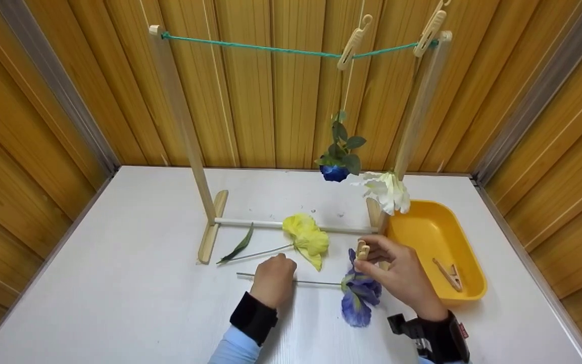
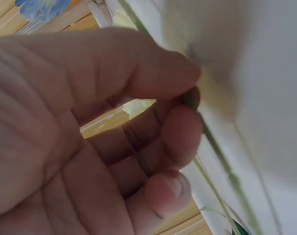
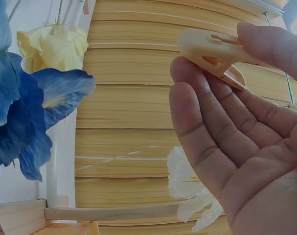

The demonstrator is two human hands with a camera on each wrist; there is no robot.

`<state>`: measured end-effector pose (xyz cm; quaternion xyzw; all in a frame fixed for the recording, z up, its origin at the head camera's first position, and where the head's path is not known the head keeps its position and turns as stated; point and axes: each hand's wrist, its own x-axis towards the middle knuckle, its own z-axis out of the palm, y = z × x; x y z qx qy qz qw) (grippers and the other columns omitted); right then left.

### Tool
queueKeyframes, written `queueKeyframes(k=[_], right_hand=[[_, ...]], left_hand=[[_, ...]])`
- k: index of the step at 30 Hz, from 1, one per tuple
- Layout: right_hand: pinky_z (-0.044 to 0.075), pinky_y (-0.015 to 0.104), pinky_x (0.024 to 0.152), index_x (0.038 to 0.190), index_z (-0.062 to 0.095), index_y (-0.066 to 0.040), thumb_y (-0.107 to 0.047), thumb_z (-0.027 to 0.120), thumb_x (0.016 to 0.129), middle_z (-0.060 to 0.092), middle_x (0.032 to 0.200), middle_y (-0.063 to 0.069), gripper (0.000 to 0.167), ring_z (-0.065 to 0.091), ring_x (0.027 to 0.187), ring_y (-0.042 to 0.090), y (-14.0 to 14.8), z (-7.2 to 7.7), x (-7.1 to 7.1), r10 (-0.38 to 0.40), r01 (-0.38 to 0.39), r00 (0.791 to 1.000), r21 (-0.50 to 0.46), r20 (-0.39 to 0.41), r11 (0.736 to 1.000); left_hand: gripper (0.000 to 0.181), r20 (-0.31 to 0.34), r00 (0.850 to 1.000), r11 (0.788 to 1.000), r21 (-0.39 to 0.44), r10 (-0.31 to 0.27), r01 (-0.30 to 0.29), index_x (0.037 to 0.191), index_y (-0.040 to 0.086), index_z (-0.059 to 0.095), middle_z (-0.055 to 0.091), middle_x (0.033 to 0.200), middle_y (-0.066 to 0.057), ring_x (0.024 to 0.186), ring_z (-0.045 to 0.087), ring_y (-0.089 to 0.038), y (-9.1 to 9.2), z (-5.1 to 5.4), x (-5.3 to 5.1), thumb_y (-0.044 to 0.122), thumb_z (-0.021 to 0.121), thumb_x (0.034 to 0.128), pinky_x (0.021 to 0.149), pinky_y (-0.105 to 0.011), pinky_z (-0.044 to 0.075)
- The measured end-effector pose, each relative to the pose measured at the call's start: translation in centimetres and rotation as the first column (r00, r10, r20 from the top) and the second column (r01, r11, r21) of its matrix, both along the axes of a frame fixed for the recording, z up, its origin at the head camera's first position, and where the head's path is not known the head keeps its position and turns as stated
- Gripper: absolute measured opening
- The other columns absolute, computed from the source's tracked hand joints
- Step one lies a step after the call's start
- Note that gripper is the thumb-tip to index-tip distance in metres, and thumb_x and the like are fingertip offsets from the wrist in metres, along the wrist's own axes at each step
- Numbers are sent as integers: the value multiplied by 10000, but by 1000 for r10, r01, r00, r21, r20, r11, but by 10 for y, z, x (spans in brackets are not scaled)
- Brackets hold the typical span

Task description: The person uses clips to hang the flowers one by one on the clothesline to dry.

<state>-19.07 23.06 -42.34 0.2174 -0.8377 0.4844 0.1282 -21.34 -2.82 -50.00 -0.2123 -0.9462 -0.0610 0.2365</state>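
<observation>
My left hand (image 1: 274, 279) pinches the green stem (image 2: 217, 147) of a purple-blue artificial flower (image 1: 359, 298) between thumb and forefinger, just above the white table. That flower's head lies to the right, below my right hand (image 1: 397, 270). In the right hand, a beige clothespin (image 3: 212, 51) is held between thumb and fingers. Behind the left hand a yellow flower (image 1: 307, 238) lies with its stem and one leaf pointing left. Overhead, a blue rose (image 1: 335, 172) and a white flower (image 1: 388, 192) hang upside down from clothespins on a green cord (image 1: 271, 49).
A wooden frame (image 1: 185, 121) carries the cord between two posts, with a white bar (image 1: 250, 223) low down. On the right stands a yellow tub (image 1: 430, 215) with another clothespin (image 1: 450, 275) inside. Wood-patterned panels (image 1: 291, 111) close off the back and sides.
</observation>
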Motion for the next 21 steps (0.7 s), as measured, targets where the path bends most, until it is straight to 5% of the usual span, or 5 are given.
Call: queueKeyframes(k=[5,12,21], right_hand=[[588,247,756,1185,702,-13,-57,830,859,741,940,8,353,697,832,73,0,0,0,-5,5,1000,11,6,1000],[583,227,748,1188,699,-8,-50,830,858,748,932,15,357,699,819,81,-1,-2,-1,13,-13,1000,6,-2,1000],[591,244,748,1197,695,-5,-48,820,867,745,936,25,355,699,824,80,-2,-3,-1,31,-31,999,-3,13,1000]], left_hand=[[205,-61,997,999,27,44,-42,635,109,664,573,680,-64,583,609,-234,1,6,-3,-81,739,639,492,-349,516],[226,-46,995,989,118,92,-86,692,112,645,602,586,-69,539,630,-257,2,22,-6,-90,746,703,443,-364,469],[255,-71,997,956,294,24,-2,731,91,553,574,594,-53,536,602,-224,-2,32,-7,-73,733,805,470,-356,474]])
